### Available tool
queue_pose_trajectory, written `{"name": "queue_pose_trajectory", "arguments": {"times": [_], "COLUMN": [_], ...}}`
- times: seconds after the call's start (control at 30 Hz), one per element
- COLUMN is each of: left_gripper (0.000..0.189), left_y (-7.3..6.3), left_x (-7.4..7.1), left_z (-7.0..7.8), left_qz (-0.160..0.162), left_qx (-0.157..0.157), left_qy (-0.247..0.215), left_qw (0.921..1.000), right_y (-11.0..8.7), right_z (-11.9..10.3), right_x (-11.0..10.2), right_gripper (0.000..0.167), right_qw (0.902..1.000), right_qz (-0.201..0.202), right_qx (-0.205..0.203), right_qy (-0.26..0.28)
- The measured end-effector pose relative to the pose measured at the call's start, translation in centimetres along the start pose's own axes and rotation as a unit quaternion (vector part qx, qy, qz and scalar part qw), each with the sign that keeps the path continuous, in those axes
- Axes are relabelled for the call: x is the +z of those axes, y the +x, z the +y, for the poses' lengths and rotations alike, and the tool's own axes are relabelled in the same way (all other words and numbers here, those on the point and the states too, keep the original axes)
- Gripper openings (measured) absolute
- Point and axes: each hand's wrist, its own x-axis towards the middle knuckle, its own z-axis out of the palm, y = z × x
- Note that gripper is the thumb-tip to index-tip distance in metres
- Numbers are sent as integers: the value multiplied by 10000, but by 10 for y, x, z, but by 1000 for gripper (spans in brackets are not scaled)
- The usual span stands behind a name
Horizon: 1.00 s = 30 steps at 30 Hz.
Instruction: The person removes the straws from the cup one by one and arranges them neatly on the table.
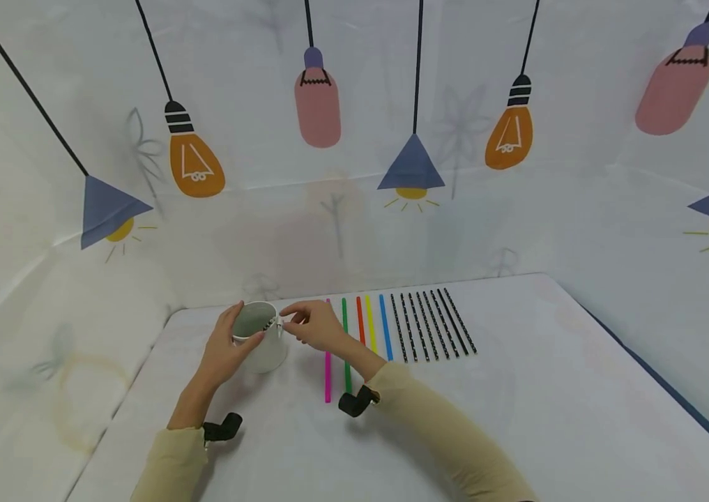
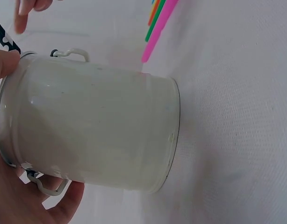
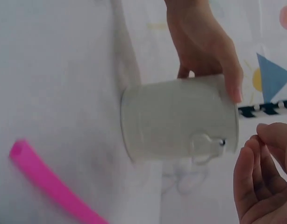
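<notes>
A small white pot (image 1: 268, 354) with two lug handles stands upright at the table's left. My left hand (image 1: 224, 350) grips its rim, thumb on the near side and fingers on the far side. One black straw with white dots (image 3: 269, 108) pokes out of the pot's mouth, close to the left thumb; its lower end is hidden inside. Beside the right-hand lug handle (image 3: 206, 145) is my right hand (image 1: 319, 326), fingers bent and thumb near the index fingertip. Nothing shows between those fingertips, and in the right wrist view they lie apart from the straw.
Right of the pot, a pink straw (image 1: 328, 380), green straw (image 1: 347, 376), red straw (image 1: 360, 321), yellow straw (image 1: 371, 328) and blue straw (image 1: 385, 328) lie in a row. Several black dotted straws (image 1: 432, 324) continue it. A pale printed sheet (image 1: 360, 230) stands behind the table.
</notes>
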Motion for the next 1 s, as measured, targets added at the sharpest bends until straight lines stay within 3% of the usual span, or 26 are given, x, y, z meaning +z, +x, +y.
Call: {"name": "queue_pose_trajectory", "arguments": {"times": [0.23, 0.57, 1.0], "left_gripper": [82, 84, 83], "left_y": [0, -2, 2], "left_x": [-1, 2, 1], "left_z": [0, -4, -4], "left_qz": [-19, -69, -44], "left_qx": [89, 23, 66], "left_qy": [-44, -90, -50], "left_qw": [9999, 9999, 10000], "right_y": [5, 3, -16], "right_z": [-9, -9, -45], "right_x": [19, 26, -5], "right_gripper": [25, 17, 15], "right_qw": [9993, 9998, 9976], "right_qz": [-276, -47, -251], "right_qx": [-246, -211, -596], "right_qy": [36, 45, -258]}}
